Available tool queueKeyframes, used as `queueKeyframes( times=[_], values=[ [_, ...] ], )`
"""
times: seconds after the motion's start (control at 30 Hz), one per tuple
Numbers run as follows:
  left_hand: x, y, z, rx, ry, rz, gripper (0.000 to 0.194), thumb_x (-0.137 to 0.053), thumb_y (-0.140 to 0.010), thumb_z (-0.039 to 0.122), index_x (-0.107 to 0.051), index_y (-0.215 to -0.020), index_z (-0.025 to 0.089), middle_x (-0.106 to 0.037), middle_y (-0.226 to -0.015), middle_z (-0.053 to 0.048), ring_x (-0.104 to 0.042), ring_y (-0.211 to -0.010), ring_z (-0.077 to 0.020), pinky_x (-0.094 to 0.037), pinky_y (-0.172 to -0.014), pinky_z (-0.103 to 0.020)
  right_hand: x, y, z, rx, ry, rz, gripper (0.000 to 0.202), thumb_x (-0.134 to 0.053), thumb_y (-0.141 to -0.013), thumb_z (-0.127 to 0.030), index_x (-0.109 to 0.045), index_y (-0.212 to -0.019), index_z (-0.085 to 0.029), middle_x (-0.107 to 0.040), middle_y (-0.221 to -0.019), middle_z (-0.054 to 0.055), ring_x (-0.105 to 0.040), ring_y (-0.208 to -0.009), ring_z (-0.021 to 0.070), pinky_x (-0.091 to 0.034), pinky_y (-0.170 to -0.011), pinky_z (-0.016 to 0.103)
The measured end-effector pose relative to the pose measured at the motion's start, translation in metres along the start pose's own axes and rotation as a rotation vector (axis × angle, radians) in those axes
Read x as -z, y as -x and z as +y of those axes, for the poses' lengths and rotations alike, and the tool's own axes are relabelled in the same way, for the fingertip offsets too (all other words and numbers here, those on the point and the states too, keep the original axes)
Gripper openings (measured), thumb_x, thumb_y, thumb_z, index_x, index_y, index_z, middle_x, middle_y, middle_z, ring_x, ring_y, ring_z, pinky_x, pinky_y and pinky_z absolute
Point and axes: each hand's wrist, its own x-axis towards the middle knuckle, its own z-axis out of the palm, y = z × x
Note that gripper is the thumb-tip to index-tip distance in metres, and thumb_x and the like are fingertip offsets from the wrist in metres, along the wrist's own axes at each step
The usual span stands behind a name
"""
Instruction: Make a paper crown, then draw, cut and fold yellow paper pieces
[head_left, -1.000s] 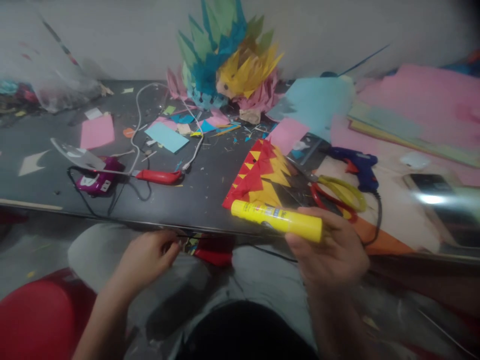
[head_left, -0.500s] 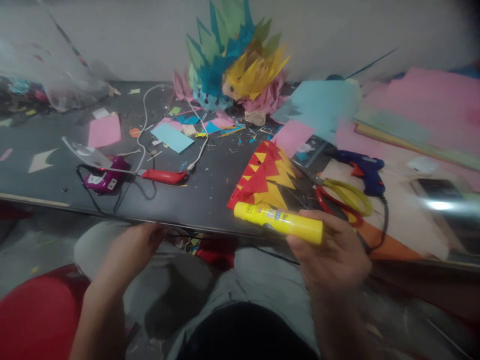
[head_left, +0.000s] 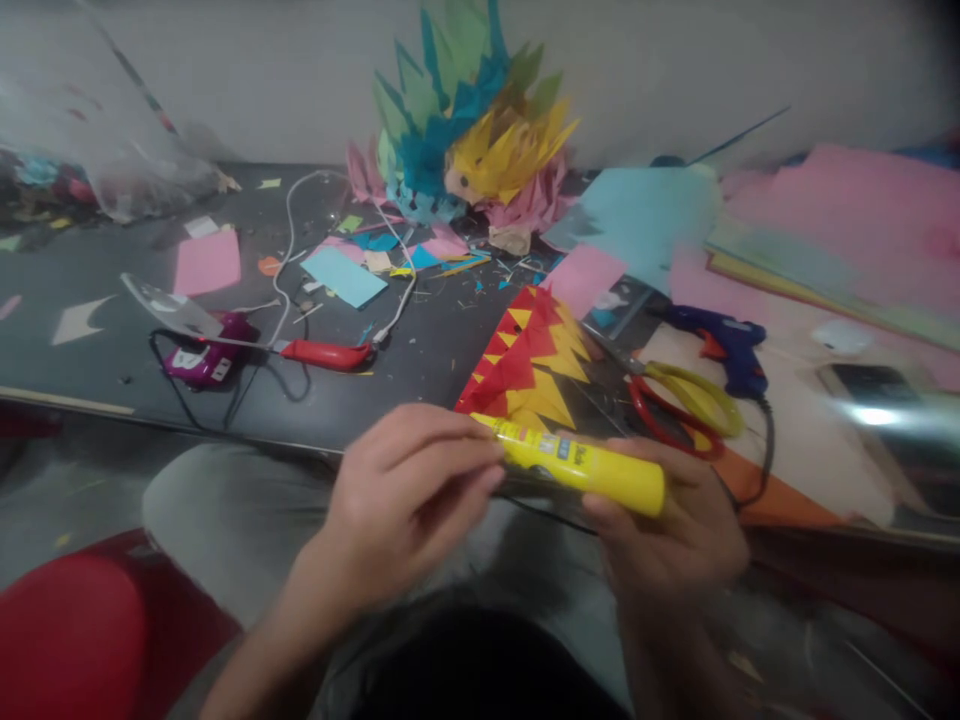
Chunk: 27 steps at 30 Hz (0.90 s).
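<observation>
A yellow glue stick [head_left: 570,465] lies nearly level above the table's front edge, held at its right end by my right hand [head_left: 671,520]. The fingers of my left hand [head_left: 412,490] are closed round its left end. Just behind the glue stick, a red and yellow folded-paper piece [head_left: 525,360] rests on the dark table. Scissors with red and yellow handles [head_left: 694,400] lie to the right of that piece.
A paper-spiked figure [head_left: 472,130] stands at the back. On the left are a knife with a red handle [head_left: 326,354] and a purple device [head_left: 206,360]. A blue glue gun [head_left: 724,340] and a phone [head_left: 874,390] lie right. A red stool [head_left: 75,630] stands lower left.
My left hand has moved right and up from the table's edge and taken hold of the glue stick's left end. My right hand and the glue stick have shifted slightly right and down.
</observation>
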Motion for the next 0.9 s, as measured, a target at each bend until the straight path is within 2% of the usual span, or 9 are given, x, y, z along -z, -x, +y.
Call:
queueKeyframes(
  times=[0.17,0.43,0.6,0.9],
  values=[
    [-0.015,-0.008,0.006,-0.072,-0.017,-0.031,0.009,-0.065,-0.079,0.018,-0.064,-0.088,0.016,-0.069,-0.091,-0.005,-0.063,-0.083,-0.013,-0.052,-0.077,-0.027,0.003,-0.001,-0.002,0.012,0.065,-0.022,0.037,-0.069,-0.073,-0.014,-0.063,-0.109,-0.021,-0.07,-0.09,0.005,-0.069,-0.076,0.0195,-0.06,-0.062,0.028],
    [-0.013,-0.011,0.0,-0.119,-0.088,-0.139,0.009,-0.061,-0.083,0.018,-0.066,-0.091,0.017,-0.071,-0.089,-0.001,-0.065,-0.078,-0.0113,-0.051,-0.072,-0.026,0.008,0.004,0.004,-0.03,0.108,-0.017,0.04,-0.074,-0.069,-0.015,-0.064,-0.107,-0.022,-0.069,-0.088,0.002,-0.067,-0.071,0.0154,-0.058,-0.061,0.024],
    [-0.019,-0.012,0.0,-0.165,-0.188,-0.095,0.01,-0.059,-0.082,0.013,-0.065,-0.089,0.016,-0.071,-0.086,-0.001,-0.066,-0.072,-0.011,-0.052,-0.066,-0.023,0.007,0.004,0.005,-0.102,0.115,0.0,0.039,-0.075,-0.068,-0.014,-0.065,-0.104,-0.024,-0.069,-0.088,0.0,-0.065,-0.069,0.0143,-0.057,-0.062,0.024],
    [-0.024,-0.01,-0.004,-0.188,-0.223,-0.029,0.008,-0.057,-0.08,0.011,-0.064,-0.083,0.016,-0.071,-0.082,-0.001,-0.066,-0.068,-0.01,-0.052,-0.061,-0.019,0.001,0.002,0.002,-0.183,0.116,0.015,0.034,-0.073,-0.07,-0.018,-0.067,-0.103,-0.024,-0.069,-0.084,0.0,-0.064,-0.066,0.0144,-0.056,-0.059,0.025]
  ],
)
